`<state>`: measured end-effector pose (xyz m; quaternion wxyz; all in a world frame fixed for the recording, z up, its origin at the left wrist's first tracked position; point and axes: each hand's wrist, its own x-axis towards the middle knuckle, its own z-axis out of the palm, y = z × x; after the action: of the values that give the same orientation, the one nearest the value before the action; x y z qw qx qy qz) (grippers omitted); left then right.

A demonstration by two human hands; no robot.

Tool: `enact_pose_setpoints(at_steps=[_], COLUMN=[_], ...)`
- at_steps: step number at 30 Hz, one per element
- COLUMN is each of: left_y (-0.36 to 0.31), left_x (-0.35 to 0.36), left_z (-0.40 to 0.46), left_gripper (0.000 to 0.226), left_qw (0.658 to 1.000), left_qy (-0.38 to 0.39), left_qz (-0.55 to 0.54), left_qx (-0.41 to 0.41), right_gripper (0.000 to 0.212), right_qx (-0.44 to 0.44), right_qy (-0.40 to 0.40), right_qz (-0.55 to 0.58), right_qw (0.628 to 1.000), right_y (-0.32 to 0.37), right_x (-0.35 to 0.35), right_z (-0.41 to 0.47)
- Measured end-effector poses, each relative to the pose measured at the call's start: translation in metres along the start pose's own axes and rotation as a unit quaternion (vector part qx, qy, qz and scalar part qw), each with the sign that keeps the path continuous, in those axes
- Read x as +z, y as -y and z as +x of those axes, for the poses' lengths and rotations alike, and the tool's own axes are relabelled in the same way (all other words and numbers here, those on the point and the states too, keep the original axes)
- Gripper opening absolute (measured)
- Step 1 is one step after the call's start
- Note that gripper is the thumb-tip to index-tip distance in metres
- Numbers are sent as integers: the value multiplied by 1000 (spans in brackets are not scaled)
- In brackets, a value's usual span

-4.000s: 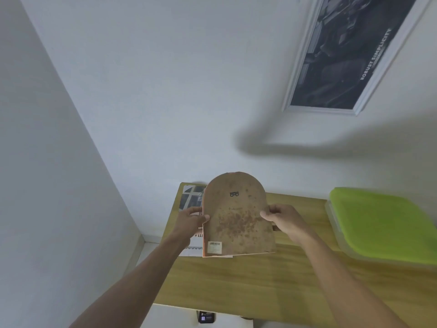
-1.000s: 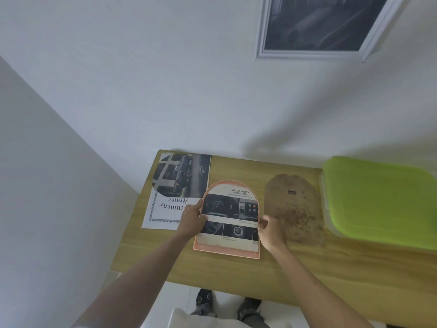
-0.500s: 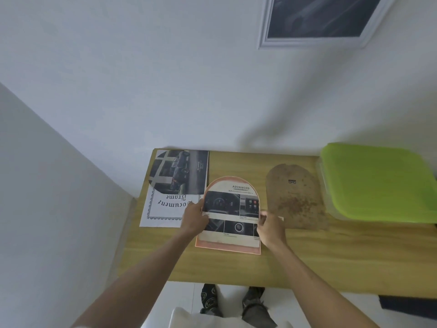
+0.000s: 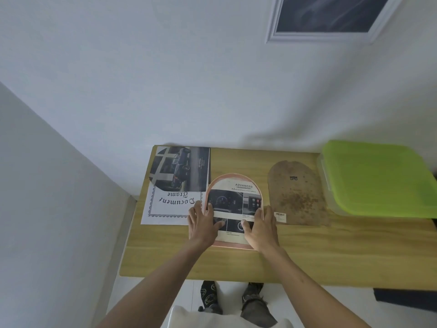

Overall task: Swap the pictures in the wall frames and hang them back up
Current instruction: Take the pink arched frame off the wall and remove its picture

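An arch-shaped pink frame point(image 4: 233, 181) lies flat on the wooden table point(image 4: 331, 252), with an "ADVANCED" dashboard picture in it. My left hand point(image 4: 202, 224) rests on its left side, thumb stretched over the picture. My right hand point(image 4: 261, 227) rests on its right side, thumb also on the picture. The brown arch-shaped backing board point(image 4: 296, 195) lies apart to the right. A dark car picture point(image 4: 181, 169) lies at the back left, on top of a "Document Frame" sheet point(image 4: 169, 205). A white rectangular frame point(image 4: 331, 18) hangs on the wall above.
A clear plastic box with a green lid point(image 4: 376, 178) fills the table's right end, close to the backing board. The table stands in a wall corner, its left edge near the side wall. My feet point(image 4: 233, 295) show below the front edge.
Four seconds ago I held the backing board over the frame; it now lies to the right. Since half a second ago both hands have slid further onto the picture and flattened.
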<state>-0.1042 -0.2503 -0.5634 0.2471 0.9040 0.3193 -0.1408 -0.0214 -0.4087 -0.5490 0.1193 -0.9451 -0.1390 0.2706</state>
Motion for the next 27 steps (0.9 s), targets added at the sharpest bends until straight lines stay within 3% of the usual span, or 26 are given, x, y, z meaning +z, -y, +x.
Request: enact_pose_setpoints(at_steps=[6,10,13,16,18,21,27], left_y=[4,2,2,3,6,8,2], left_x=[2,6,6,3,2,-1,-20], left_z=[-2,-5,-5,-6,-6,-3,-3], left_gripper=[51,48,50,53,57,59,42], left_qw=[999,998,999,998,998,994,970], left_qy=[-33,-41,-32,-36,-39,-58,-110], left_qz=[-28,-22,-29,-32,-38,-88,-213], left_qx=[30,31,25,28,32,28,34], right_gripper=[57,55,46,55,51,28,35], right_qx=[-23,-21,9,82,120,123,109], right_qy=[-42,-70,-76,-83,-65,-20,39], right_qz=[129,197,334,408,432,462,555], right_qw=[990,978,940,906,892,878,824], right_y=[-2,6,13,9,3,-7,-24], right_x=[0,-4,-12,-19,-23,-31,-50], right_z=[-1,-6,-7,-3,1,4,-2])
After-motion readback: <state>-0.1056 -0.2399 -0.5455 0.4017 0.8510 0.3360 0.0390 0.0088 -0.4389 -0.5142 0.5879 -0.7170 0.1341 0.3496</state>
